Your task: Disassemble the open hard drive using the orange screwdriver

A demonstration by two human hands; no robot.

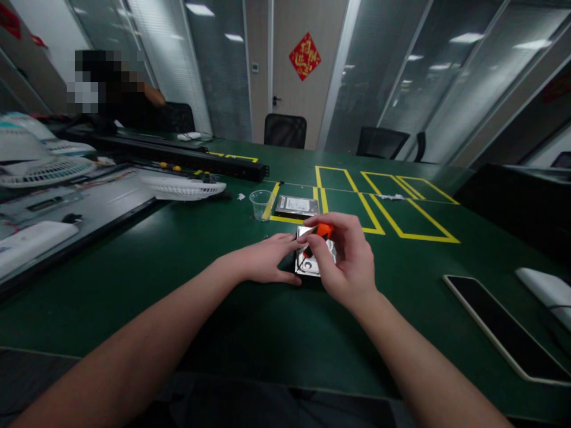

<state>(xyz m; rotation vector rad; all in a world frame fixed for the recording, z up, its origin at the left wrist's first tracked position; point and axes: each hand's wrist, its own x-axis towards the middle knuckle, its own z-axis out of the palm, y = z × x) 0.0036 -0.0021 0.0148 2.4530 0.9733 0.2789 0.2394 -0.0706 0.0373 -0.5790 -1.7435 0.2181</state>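
Observation:
A silver hard drive [307, 267] lies on the green table in front of me, partly hidden by both hands. My left hand [270, 258] grips its left side, thumb at the near corner and fingers at the far end. In my right hand [350, 255] is a screwdriver [325, 230] with an orange and black handle, held from above in closed fingers. It leans over the drive, its tip pointing down at the lower left of the cover. Just beyond my hands, a second hard drive [297, 205] rests label up inside a yellow tape outline.
A clear plastic cup [262, 205] stands left of the second drive. White fan parts [182, 187] and a long black bar [214, 161] occupy the left. On the right lie a tablet-like device [504, 327] and a white object [546, 291]. A person [129, 95] sits far left.

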